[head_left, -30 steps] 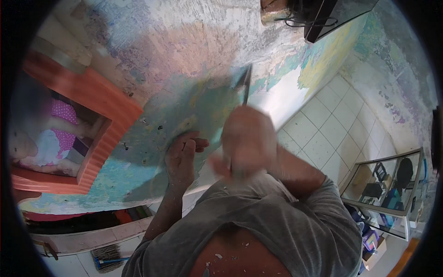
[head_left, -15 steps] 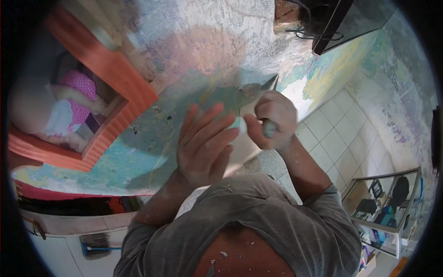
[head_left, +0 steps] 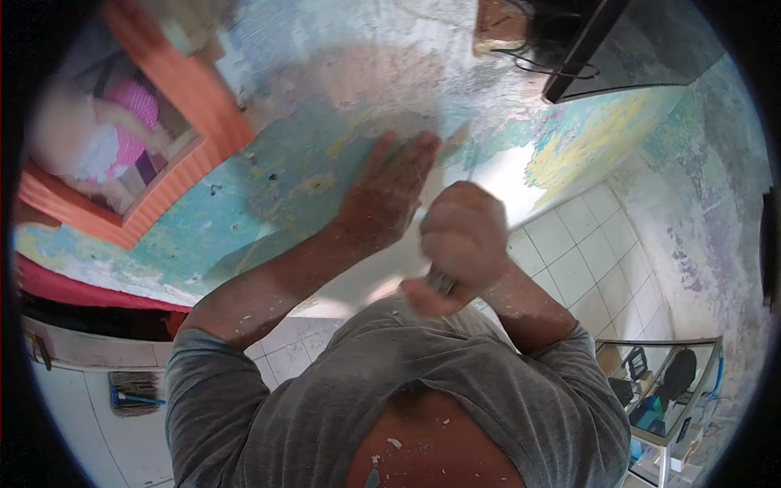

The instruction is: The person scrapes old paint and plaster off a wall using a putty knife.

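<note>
The wall is patchy turquoise, flaking into yellow, dusty pink, lilac and chalky white, with a bright white area towards the right. The picture frame is orange; inside it, the photo's clothing is bright pink and white. The handle in the right hand looks mottled grey. The shirt is plain grey, and the paint flakes on the chest are whitish. Floor tiles are off-white, gridded by darker lines. The screen and cable are black, the cloth red, the broom's bristles grey-brown and its stick blue.
</note>
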Demonstrator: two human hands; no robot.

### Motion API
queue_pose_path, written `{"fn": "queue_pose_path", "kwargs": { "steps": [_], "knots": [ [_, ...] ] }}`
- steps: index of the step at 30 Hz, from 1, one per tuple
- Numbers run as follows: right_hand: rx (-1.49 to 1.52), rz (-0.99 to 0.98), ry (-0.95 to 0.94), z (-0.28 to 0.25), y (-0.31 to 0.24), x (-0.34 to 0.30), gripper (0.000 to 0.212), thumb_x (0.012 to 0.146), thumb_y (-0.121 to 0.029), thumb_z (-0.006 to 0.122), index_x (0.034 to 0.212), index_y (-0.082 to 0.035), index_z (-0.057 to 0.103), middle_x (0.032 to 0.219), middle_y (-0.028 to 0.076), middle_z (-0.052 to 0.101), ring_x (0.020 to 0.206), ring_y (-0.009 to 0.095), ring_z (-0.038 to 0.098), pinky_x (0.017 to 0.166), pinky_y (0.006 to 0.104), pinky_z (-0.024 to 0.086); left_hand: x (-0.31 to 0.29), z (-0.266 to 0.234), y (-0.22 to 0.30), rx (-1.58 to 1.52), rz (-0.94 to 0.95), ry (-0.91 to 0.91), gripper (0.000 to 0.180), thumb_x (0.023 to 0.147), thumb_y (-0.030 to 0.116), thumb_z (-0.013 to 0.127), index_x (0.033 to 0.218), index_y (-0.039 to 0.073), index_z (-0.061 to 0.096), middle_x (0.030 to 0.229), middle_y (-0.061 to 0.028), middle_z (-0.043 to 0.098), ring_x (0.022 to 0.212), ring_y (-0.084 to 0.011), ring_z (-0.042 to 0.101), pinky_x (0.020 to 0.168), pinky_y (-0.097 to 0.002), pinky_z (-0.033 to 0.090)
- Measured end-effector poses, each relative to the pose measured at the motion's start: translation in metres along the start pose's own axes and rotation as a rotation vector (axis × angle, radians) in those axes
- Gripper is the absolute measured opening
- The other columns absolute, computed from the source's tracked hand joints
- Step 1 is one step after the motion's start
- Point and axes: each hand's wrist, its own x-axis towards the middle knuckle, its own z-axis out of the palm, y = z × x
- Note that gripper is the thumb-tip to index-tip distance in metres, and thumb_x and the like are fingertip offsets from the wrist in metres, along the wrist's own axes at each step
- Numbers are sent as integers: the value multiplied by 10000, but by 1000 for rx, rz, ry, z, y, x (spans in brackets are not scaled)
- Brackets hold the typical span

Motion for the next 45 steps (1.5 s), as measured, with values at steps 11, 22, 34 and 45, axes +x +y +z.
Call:
{"fn": "queue_pose_path", "kwargs": {
  "steps": [11, 22, 34, 45],
  "knots": [
    [-63, -70, 42, -2, 20, -1, 320, 717, -360, 739, 607, -145, 529, 676, 31, 522, 626, 252, 552, 582, 401, 439, 18, -61, -31, 120, -125, 143, 639, 894, 316, 628, 1472, 108, 452, 1605, -73, 320, 1502, -235, 254, 1189, -608, 87],
    [-270, -2, 163, -39, 90, -20, 262, 645, -236, 736, 599, -143, 496, 634, 33, 512, 540, 249, 530, 510, 381, 405, 30, -37, -35, 246, -136, 223, 478, 926, 365, 605, 1400, 320, 561, 1599, -29, 349, 1506, -235, 249, 1206, -571, -54],
    [7, -54, 42, -16, 43, -12, 321, 680, -285, 724, 570, -137, 461, 608, 6, 498, 511, 218, 497, 486, 358, 364, 24, -41, -34, 310, -107, 161, 471, 953, 392, 589, 1414, 296, 563, 1623, -80, 300, 1519, -313, 204, 1174, -614, -7],
    [-300, 162, 223, -38, 110, -57, 323, 659, -277, 760, 605, -111, 489, 594, 90, 436, 524, 330, 456, 494, 421, 355, 52, -51, -17, 202, -111, 77, 599, 902, 326, 634, 1472, 225, 480, 1623, -67, 297, 1511, -260, 236, 1173, -612, -27]
  ]
}}
